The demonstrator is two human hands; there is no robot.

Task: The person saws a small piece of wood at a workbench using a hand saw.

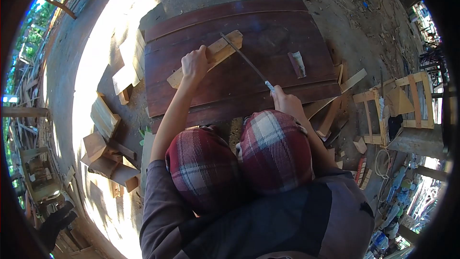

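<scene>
A pale wooden block (218, 50) lies on a dark red-brown board (268, 24) set on the ground. My left hand (194, 64) presses down on the block near its middle. In my right hand (286, 100) is the handle of a long thin metal file (244, 57). The file's far end rests across the upper end of the block. My knees in plaid fabric (239, 156) are bent below the board.
A small folded paper-like piece (297, 63) lies on the board at the right. Wood offcuts (105, 129) are piled at the left on the sunlit ground. A small wooden frame (397, 110) and scraps stand at the right. Bottles (393, 211) sit lower right.
</scene>
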